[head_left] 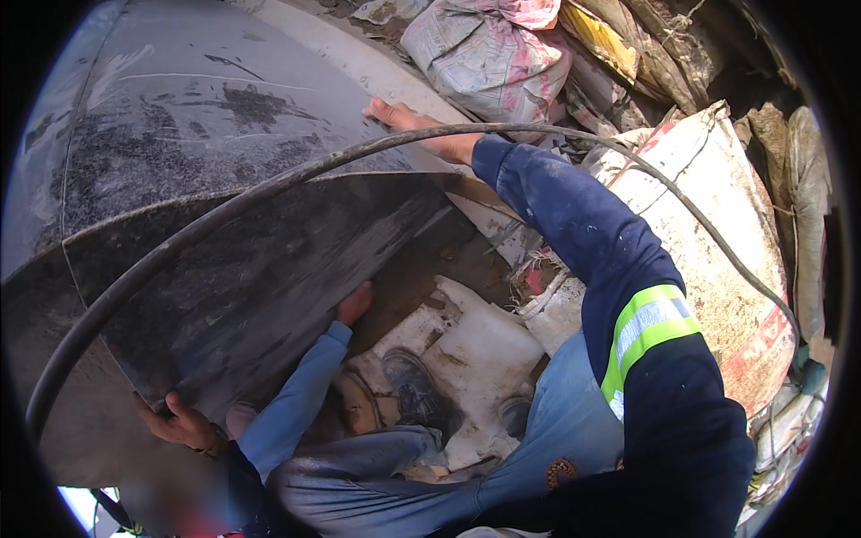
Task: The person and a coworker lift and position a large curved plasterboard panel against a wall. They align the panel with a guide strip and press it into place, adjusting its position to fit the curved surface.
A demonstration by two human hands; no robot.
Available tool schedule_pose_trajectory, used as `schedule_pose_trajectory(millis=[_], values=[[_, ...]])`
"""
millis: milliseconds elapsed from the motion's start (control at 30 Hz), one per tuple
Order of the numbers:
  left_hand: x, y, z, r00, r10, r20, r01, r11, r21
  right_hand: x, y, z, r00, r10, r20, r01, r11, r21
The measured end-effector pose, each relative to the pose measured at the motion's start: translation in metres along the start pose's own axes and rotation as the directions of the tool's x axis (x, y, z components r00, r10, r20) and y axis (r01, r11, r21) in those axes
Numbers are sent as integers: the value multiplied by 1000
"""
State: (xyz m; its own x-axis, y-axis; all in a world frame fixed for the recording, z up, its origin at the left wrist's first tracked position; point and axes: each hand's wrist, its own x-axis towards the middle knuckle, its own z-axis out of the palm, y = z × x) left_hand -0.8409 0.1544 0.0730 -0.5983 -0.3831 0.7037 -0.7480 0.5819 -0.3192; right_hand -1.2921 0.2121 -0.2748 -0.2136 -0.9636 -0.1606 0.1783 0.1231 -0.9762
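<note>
A large grey, dust-smeared metal-like panel structure (170,117) fills the left side, with a dark inner wall (296,251) below its curved rim. My right hand (417,130) lies on the upper surface near the far corner, fingers stretched out. Low at the left, my left hand (186,425), a band at its wrist, is closed at the lower edge of the dark wall; its fingertips are partly hidden. Between them, another person's hand (356,303) in a light blue sleeve (300,390) touches the same wall. A thick black hose (269,186) arches over the scene, passing above my right wrist.
Stuffed woven sacks (489,58) lie at the far side, and a large whitish sack (708,242) stands at the right. Under the legs in jeans are dirty white slabs (484,345) and a dark boot (417,390). The other person's blurred head (170,493) is at the lower left.
</note>
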Motion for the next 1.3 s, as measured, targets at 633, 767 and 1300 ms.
schedule_pose_trajectory(millis=[633,767,1300], values=[[-1,-18,-6,962,-273,5,273,962,-30,-27,86,15,841,165,-515,-78,979,187],[-7,-22,-13,970,-240,25,242,967,-75,-24,84,-75,970,88,226,-112,989,96],[14,34,-19,958,-206,199,235,962,-136,-87,82,-38,900,-412,145,253,222,-942]])
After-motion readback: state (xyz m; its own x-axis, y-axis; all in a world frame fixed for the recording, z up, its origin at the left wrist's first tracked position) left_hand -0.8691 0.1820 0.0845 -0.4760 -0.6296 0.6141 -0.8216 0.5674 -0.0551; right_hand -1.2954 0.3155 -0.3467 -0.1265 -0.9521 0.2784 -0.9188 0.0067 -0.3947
